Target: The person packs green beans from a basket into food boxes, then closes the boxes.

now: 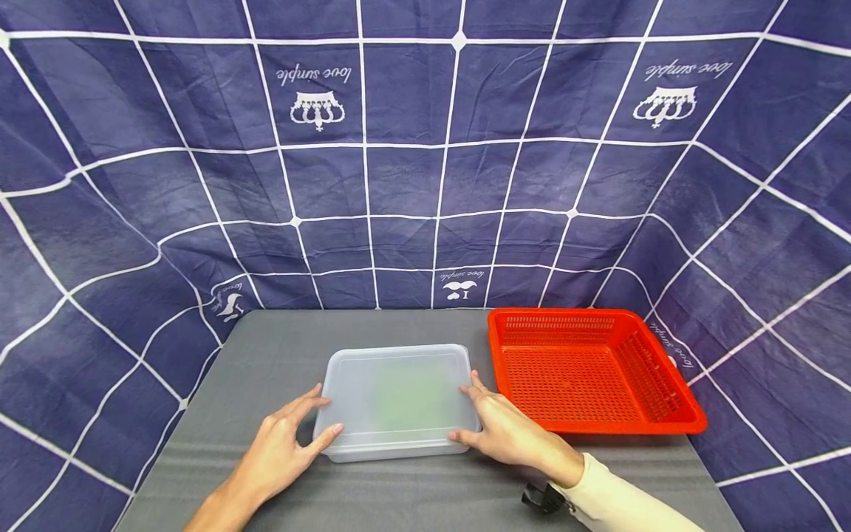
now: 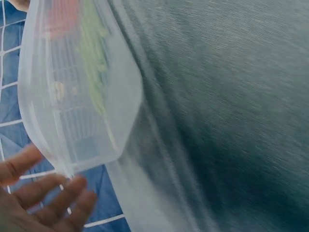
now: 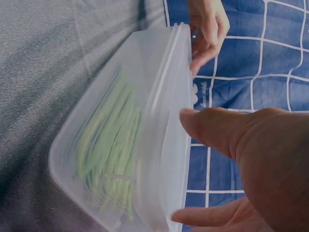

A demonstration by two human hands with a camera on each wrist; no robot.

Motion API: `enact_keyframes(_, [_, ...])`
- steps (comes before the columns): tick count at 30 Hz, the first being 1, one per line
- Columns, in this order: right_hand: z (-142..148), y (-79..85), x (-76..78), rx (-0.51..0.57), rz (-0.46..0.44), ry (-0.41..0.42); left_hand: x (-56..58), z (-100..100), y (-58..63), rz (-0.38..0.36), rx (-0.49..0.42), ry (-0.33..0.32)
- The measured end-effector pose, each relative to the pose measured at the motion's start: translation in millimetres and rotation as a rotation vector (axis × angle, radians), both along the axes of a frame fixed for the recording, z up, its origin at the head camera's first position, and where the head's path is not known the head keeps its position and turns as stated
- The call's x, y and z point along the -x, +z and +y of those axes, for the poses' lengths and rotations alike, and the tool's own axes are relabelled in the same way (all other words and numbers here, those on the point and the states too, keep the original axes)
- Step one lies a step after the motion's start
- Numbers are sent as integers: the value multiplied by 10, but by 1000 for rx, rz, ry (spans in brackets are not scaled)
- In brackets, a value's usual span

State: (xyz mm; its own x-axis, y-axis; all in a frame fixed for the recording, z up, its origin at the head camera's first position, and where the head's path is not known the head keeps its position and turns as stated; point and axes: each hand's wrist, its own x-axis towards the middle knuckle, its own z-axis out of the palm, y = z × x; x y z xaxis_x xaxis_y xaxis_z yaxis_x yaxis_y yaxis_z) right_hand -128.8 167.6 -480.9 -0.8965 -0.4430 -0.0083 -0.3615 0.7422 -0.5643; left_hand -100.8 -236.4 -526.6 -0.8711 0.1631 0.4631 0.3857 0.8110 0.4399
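A translucent plastic food container (image 1: pixel 372 452) with a frosted lid (image 1: pixel 355 388) lies on the grey table. Through its wall in the right wrist view, long green beans (image 3: pixel 113 145) show in a bundle; from above they are only a blurred green patch. My left hand (image 1: pixel 279 447) is at the container's left end, fingers spread, thumb over the front left of the lid. At the opposite end, my right hand (image 1: pixel 508 428) has its thumb on the lid's front right and its extended fingers along the right edge. Neither hand is curled round the container.
A red perforated plastic basket (image 1: pixel 595 427) stands right of the container, close to my right hand. Blue cloth with white grid lines (image 1: pixel 405 177) hangs behind and at both sides of the grey table (image 1: pixel 286 332). A small black device (image 1: pixel 541 499) sits by my right wrist.
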Motion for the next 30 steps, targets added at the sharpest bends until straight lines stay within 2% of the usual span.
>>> enact_keyframes(4, [-31,-2,20,15,24,-26,80,113,93,-80,22,39])
enact_keyframes(8, [-118,-26,103,-5,145,-33,210,264,149,-122,73,26])
enact_keyframes(13, [-275,-54,243,-40,280,-30,380,467,154,-153,138,19])
enact_keyframes(21, [-462,-139,429,-168,380,-57,536,669,120,-205,194,34])
enact_keyframes(24, [-490,-162,467,-188,378,-69,568,704,103,-208,208,31])
enact_keyframes(30, [-508,-222,511,-187,282,-84,583,742,74,-200,226,40])
